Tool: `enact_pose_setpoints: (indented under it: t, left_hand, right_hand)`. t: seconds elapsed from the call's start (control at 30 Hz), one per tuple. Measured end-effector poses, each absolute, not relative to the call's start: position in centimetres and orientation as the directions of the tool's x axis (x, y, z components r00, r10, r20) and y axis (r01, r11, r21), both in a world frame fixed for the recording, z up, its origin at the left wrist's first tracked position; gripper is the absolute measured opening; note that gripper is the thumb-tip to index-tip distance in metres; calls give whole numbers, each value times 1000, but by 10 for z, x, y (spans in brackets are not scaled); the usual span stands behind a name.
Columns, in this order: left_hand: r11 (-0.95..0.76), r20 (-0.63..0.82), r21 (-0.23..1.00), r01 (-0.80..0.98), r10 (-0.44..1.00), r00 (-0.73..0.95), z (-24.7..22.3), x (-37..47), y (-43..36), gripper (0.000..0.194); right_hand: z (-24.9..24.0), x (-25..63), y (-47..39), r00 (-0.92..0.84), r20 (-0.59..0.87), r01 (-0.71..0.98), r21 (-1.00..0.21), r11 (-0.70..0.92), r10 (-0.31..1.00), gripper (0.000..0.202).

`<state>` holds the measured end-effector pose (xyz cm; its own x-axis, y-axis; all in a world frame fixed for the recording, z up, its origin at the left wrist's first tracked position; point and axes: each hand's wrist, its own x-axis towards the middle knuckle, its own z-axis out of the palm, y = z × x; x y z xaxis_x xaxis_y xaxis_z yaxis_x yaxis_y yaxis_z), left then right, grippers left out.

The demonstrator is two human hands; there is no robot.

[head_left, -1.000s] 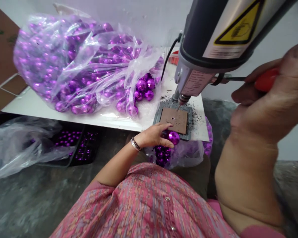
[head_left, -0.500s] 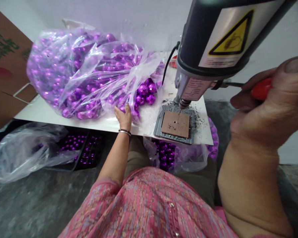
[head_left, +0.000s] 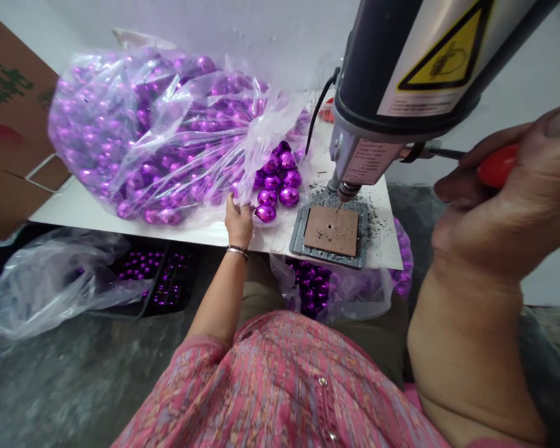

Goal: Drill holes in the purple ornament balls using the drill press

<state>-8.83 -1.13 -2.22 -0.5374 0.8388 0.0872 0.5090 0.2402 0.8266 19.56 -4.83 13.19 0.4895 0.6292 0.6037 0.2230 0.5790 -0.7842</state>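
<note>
A large clear bag (head_left: 168,137) full of shiny purple balls lies on the white table. Several loose purple balls (head_left: 288,178) have come out at its mouth. My left hand (head_left: 239,221) is closed on the bag's edge, just left of the nearest ball. At the right, my right hand (head_left: 522,162) is wrapped round the red handle (head_left: 497,167) of a drill press (head_left: 387,81). The drill bit (head_left: 340,206) is over a brown square plate (head_left: 331,230) with a small hole, which sits on the grey metal base (head_left: 298,239).
Black debris (head_left: 376,218) is scattered round the base. A cardboard box (head_left: 18,137) stands at the left. Below the table are a black crate (head_left: 168,286) with purple balls, crumpled clear plastic (head_left: 42,286) and another bag of balls (head_left: 312,289). A black cable (head_left: 318,112) hangs behind the drill.
My left hand has shifted slightly right and its fingers have closed on the bag's edge. More balls lie outside the bag's mouth, nearer the drill base. My right hand stays on the handle.
</note>
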Motion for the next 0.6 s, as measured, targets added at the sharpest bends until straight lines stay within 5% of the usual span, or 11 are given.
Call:
enact_pose_setpoints:
  t: [0.13,0.23,0.33,0.47,0.6]
  left_hand:
    - [251,274,673,696,789,-550,-17,-92,-21,63]
    - [102,393,566,818,839,-377,-8,-81,-29,41]
    - [18,299,501,866,935,-193,-2,-67,-30,36]
    - [144,79,387,911,979,-188,-3,-59,-27,52]
    - [154,78,489,858,973,-218,-10,-63,-31,60]
  right_hand:
    - [131,196,-53,454,606,259,-791,554,653,33]
    - [129,196,-52,456,611,282,-789,546,647,38]
    - [128,197,-49,463,624,308,-779,546,629,39]
    - [122,202,-43,443,639,275,-764,584,628,39]
    - [115,208,-38,428,658,296,-750,591,620,47]
